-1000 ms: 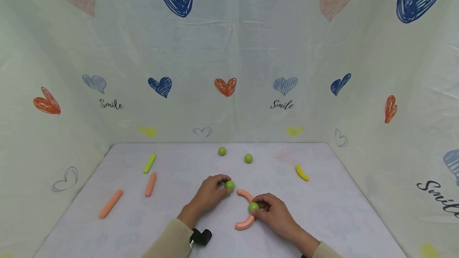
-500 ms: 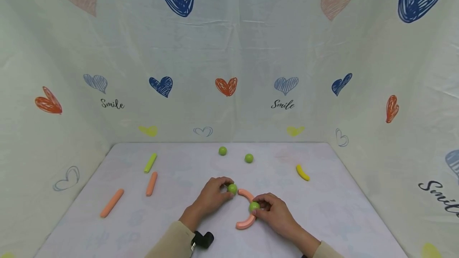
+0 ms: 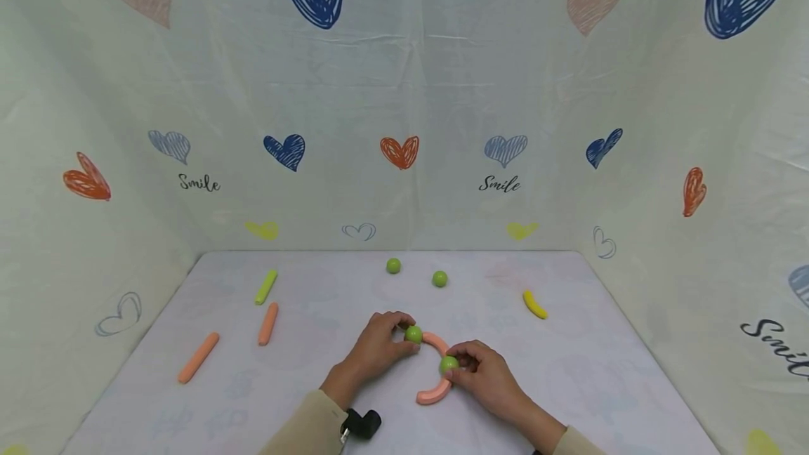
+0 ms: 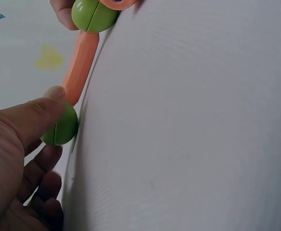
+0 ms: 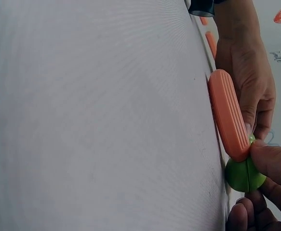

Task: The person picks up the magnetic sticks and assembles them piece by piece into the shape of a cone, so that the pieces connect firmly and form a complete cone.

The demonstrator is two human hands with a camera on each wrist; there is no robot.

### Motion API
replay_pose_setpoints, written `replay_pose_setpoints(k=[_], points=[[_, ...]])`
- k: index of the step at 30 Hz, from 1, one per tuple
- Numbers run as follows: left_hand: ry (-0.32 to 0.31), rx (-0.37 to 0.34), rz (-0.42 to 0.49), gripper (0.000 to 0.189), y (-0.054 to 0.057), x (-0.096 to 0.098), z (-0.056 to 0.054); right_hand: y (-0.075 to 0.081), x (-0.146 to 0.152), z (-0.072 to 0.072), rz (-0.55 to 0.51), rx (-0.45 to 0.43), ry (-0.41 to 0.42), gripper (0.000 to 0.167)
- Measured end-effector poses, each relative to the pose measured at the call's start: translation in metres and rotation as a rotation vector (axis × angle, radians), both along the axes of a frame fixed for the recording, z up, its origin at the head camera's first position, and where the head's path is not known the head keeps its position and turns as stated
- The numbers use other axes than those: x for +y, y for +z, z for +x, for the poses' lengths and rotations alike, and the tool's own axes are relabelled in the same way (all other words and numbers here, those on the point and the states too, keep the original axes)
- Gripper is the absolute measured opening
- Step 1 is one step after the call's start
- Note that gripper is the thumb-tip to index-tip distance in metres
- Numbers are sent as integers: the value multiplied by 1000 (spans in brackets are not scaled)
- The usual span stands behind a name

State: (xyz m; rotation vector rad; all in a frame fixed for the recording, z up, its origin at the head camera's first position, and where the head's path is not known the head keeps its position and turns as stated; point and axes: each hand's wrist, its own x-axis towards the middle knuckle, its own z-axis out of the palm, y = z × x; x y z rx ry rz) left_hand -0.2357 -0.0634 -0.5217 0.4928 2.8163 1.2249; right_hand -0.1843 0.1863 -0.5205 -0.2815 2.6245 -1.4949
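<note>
My left hand (image 3: 374, 351) pinches a green ball (image 3: 413, 334) between thumb and fingers. That ball meets the far end of a curved salmon-coloured piece (image 3: 435, 343); in the left wrist view the ball (image 4: 67, 127) and the ribless side of the piece (image 4: 82, 67) touch. A second green ball (image 3: 449, 365) is pinched by my right hand (image 3: 491, 376), at the joint between this piece and another curved salmon piece (image 3: 433, 393) nearer me. Its ribbed face (image 5: 227, 115) shows in the right wrist view, against the grooved ball (image 5: 246, 175).
Two more green balls (image 3: 394, 266) (image 3: 439, 279) lie at the back of the white table (image 3: 316, 286). Straight sticks, one lime (image 3: 266, 287) and two salmon (image 3: 268, 324) (image 3: 199, 357), lie left. A yellow curved piece (image 3: 534, 305) lies right. Heart-printed cloth (image 3: 442, 90) encloses the back and sides.
My left hand has moved right and slightly nearer, bringing its green ball from a gap apart up against the curved piece's end. My right hand has stayed nearly still on its ball.
</note>
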Motion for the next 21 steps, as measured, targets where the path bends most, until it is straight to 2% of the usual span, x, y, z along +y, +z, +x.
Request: replay_pose_setpoints(k=[4, 12, 21], points=[[11, 20, -22, 33, 0, 3, 0, 0, 0, 1, -13, 7, -6, 30], [44, 14, -26, 31, 2, 5, 1, -1, -4, 3, -47, 10, -4, 32], [21, 52, -26, 31, -1, 2, -3, -4, -6, 5, -27, 33, 4, 32]])
